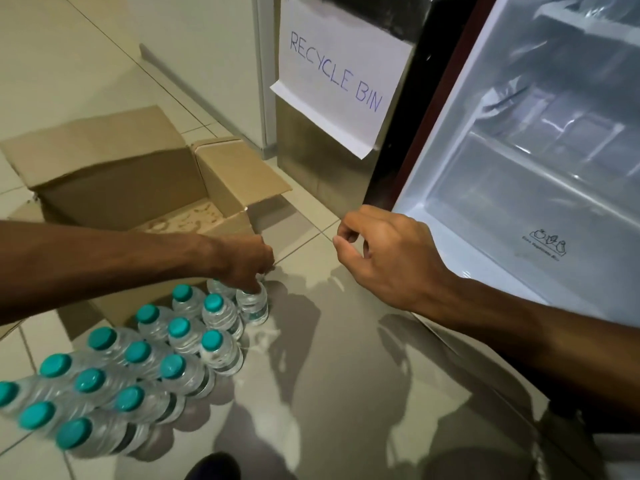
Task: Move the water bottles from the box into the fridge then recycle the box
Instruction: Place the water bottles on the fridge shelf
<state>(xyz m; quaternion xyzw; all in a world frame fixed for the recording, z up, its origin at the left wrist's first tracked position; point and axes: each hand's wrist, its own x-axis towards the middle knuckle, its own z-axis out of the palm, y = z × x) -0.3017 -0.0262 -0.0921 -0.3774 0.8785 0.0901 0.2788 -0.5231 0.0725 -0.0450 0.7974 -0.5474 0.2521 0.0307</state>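
Many bottles [178, 337] beside box [121, 174]; L hand [247, 263] grip round end bottle [254, 306] top; R hand [391, 258] grip loose, empty.

"RECYCLE BIN" on paper sign [341, 72], steel bin [304, 161]

My left hand [247, 261] grips the cap end of one water bottle [254, 304], at the far end of the teal-capped bottles [138, 368] standing on the tiled floor [346, 375]. The open cardboard box [138, 174] is just behind them. My right hand [384, 258], fingers loosely curled, holds nothing beside the open fridge [519, 168].
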